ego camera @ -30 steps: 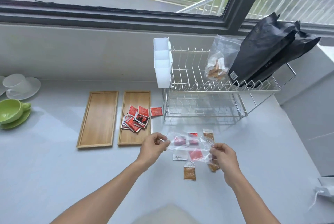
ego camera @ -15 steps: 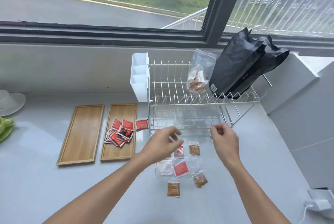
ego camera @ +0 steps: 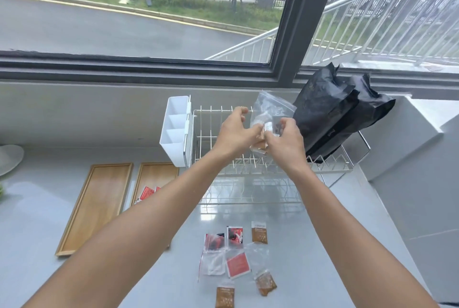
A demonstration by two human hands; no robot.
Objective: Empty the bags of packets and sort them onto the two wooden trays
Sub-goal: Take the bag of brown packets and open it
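Both hands are up at the dish rack, gripping a clear zip bag (ego camera: 270, 108) of brown packets that stands on the top tier. My left hand (ego camera: 234, 132) pinches its left side and my right hand (ego camera: 285, 139) holds its lower right. Two wooden trays lie at the left: the left tray (ego camera: 98, 205) is bare, the right tray (ego camera: 156, 176) holds red packets (ego camera: 146, 193), mostly hidden by my left forearm. On the counter in front lie an emptied clear bag (ego camera: 213, 261), red packets (ego camera: 237, 265) and brown packets (ego camera: 259, 232).
The white wire dish rack (ego camera: 248, 190) has a white cutlery holder (ego camera: 175, 128) on its left end and two black bags (ego camera: 330, 113) leaning on its right. A white saucer (ego camera: 10, 158) sits at the far left. A grey wall step rises at the right.
My hands let go of the emptied bag on the counter, rose to the rack and took hold of the clear bag of brown packets. The camera tilted up toward the window.
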